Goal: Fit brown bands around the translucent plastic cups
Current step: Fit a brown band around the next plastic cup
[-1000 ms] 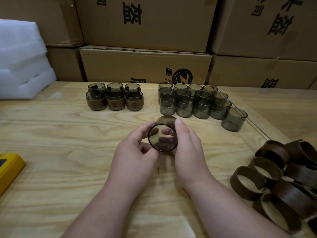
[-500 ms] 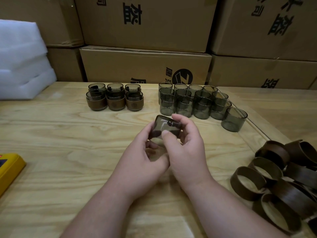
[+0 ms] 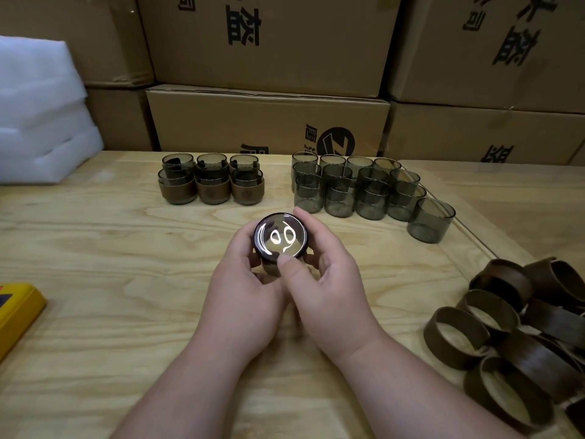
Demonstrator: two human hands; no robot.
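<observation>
Hands (image 3: 247, 289) (image 3: 326, 286) grip cup (image 3: 280, 237)

Glossy translucent plastic cup (image 3: 280, 237) glints; brown bands (image 3: 456, 335) look matt, leathery; the counter (image 3: 95, 280) is pale grained wood.

Dim warm light, bright glare on the cup (image 3: 280, 236), edges bowed.

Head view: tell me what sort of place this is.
Probably a packing or assembly bench in a warehouse. Printed cardboard cartons are stacked behind a wooden table holding batches of plain cups, banded cups and loose brown bands.
</observation>
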